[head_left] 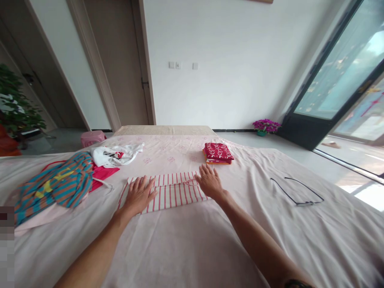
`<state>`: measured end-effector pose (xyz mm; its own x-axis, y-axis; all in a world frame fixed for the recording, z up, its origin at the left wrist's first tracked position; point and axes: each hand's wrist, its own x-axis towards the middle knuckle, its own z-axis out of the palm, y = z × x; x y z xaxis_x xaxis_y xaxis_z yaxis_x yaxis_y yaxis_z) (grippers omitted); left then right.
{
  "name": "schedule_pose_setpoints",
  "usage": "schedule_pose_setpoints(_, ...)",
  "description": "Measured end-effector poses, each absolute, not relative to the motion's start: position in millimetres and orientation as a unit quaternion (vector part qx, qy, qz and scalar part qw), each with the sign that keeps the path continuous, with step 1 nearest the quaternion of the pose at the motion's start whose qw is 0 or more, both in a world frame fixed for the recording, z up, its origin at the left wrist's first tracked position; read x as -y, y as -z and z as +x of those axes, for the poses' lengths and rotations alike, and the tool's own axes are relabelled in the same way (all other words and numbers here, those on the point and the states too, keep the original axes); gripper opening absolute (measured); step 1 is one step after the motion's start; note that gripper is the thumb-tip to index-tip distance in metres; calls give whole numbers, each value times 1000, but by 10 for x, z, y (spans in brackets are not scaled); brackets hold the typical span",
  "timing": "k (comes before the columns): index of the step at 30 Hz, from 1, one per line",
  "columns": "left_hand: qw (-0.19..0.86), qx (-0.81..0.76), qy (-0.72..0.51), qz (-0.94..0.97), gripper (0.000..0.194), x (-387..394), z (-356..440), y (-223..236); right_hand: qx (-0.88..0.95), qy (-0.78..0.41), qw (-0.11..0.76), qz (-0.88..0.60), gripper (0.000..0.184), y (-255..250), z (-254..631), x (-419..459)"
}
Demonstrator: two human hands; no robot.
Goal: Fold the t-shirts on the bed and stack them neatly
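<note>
A white garment with red stripes [174, 196] lies folded into a long flat strip on the pale pink cloth [168, 244]. Resting flat on its left end is my left hand [139, 196], fingers spread. My right hand [209, 182] lies over the right end, its fingers stretched out and holding nothing. Just beyond my right hand sits a small stack of folded clothes [219, 153], with a red piece with white lettering on top.
On the left is a loose heap with a teal-and-brown striped garment [72, 180] and a white garment [117, 155]. Black-framed glasses [304, 203] lie on the right. Beyond the cloth stand a pink stool [92, 138] and purple flowers [266, 125].
</note>
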<state>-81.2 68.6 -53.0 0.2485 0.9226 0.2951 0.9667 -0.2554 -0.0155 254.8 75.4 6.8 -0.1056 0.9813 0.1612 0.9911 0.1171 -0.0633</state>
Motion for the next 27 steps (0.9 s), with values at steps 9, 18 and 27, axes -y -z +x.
schedule_pose_setpoints(9,96,609,97,-781,60,-673,-805,537,810,47,87,-578,68,312,2354,-691)
schedule_pose_setpoints(18,80,618,77,-778,62,-704,-825,570,765,15,96,-637,70,401,2606,-754)
schedule_pose_setpoints(27,55,626,86,-773,62,-683,-813,525,766,21,102,-635,66,412,2607,-754)
